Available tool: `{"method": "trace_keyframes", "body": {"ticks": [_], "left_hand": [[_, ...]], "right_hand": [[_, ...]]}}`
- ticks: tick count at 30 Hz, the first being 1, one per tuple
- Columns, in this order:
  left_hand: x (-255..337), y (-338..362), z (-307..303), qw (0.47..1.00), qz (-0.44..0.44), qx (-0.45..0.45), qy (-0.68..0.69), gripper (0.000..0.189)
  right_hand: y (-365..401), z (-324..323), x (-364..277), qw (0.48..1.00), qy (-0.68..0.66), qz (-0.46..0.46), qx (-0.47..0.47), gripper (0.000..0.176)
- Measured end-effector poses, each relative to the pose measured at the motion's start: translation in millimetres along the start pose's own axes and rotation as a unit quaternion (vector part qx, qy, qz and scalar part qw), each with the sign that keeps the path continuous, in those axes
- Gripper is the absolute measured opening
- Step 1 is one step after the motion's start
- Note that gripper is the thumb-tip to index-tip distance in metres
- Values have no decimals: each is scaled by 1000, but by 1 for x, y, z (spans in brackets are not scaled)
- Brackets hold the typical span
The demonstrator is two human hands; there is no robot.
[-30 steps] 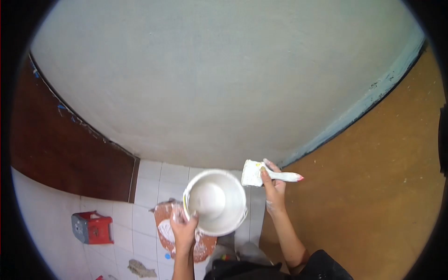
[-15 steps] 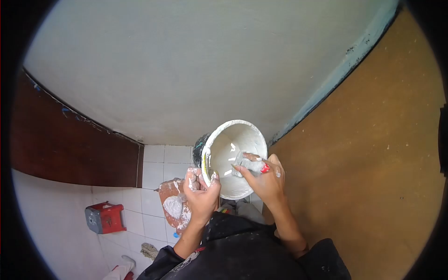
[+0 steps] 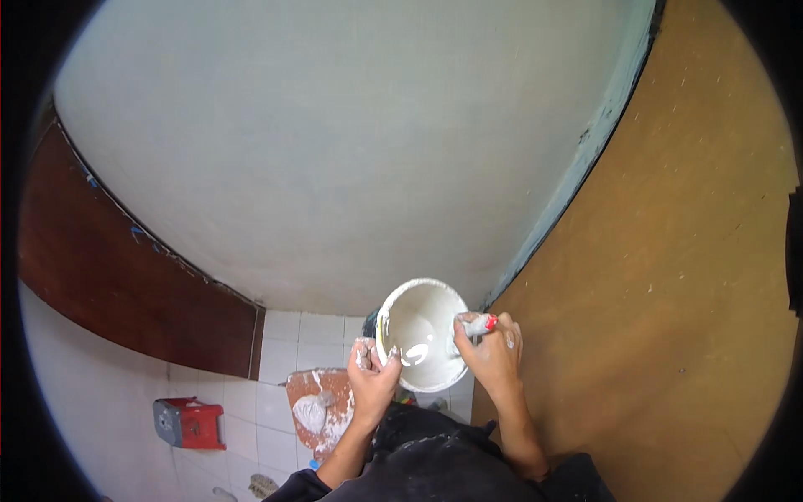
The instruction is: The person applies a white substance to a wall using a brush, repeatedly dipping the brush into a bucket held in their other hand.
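Observation:
A white paint bucket (image 3: 400, 311) is held up in front of me, its inner wall coated and pale, glossy liquid paint at the bottom. My left hand (image 3: 372, 383) is closed on the bucket's left rim, thumb over the edge, with white paint smeared on the fingers. In my right hand (image 3: 495, 361) is a paintbrush (image 3: 477, 325) with a paint-covered handle and a red end. The brush lies at the bucket's right rim, its lower part down inside. My fingers hide some of the bristle end.
A grey-white wall (image 3: 351, 151) rises ahead, with a brown panel (image 3: 652, 318) at right and a dark wooden panel (image 3: 150, 276) at left. Below are a paint-splashed reddish board (image 3: 322, 381) bearing a plastic bag (image 3: 311, 412), and a red stool (image 3: 199, 424) on white tiles.
My right hand has brought the brush from inside the bucket to its right rim, its red end now pointing up and right. The view has tilted upward, so the bucket sits lower.

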State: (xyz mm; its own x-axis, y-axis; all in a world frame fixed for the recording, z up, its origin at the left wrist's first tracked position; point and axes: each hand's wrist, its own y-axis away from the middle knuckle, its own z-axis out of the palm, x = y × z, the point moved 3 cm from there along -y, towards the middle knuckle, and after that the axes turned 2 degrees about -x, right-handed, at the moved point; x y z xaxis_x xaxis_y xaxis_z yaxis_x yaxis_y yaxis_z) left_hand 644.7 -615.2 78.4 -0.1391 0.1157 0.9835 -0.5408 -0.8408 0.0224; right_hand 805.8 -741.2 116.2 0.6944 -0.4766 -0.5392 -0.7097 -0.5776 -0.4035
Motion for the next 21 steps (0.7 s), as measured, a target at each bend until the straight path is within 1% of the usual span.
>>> {"method": "trace_keyframes", "body": {"ticks": [2,3,5,6,7,10,13,14,17,18,19,21], "left_hand": [[-7,-4,-1,1000,-11,-18,-4,22],[2,-4,6,1000,-15,1,9,19],[-7,-9,1,1000,-26,-15,6,19],[-16,-10,-1,999,-32,-22,5,19],[-22,-13,-1,1000,-17,-17,15,20],[-29,-21,-7,997,-52,-43,32,20],[-16,-34,-10,996,-55,-54,41,21],[-14,-36,-12,996,-60,-56,43,21],[-23,-52,-24,995,-39,-67,60,23],[-16,-53,-33,995,-34,-68,67,23],[-9,-55,-34,994,-48,-71,72,24],[-5,-62,-36,994,-35,-63,77,24]], "right_hand": [[-1,-2,7,1000,9,-2,5,13],[0,0,12,1000,8,-4,5,13],[0,3,14,1000,7,-4,6,13],[0,4,15,1000,4,10,-1,13],[0,5,15,1000,0,23,-6,14],[-2,10,13,999,-13,51,-11,19],[-9,19,8,998,-8,67,-11,21],[-11,22,6,998,-11,54,5,21],[-17,30,-2,998,-20,29,49,20],[-16,32,-13,998,-22,27,60,19],[-20,34,-17,997,-28,25,70,19],[-24,39,-22,995,-28,21,91,18]]}}
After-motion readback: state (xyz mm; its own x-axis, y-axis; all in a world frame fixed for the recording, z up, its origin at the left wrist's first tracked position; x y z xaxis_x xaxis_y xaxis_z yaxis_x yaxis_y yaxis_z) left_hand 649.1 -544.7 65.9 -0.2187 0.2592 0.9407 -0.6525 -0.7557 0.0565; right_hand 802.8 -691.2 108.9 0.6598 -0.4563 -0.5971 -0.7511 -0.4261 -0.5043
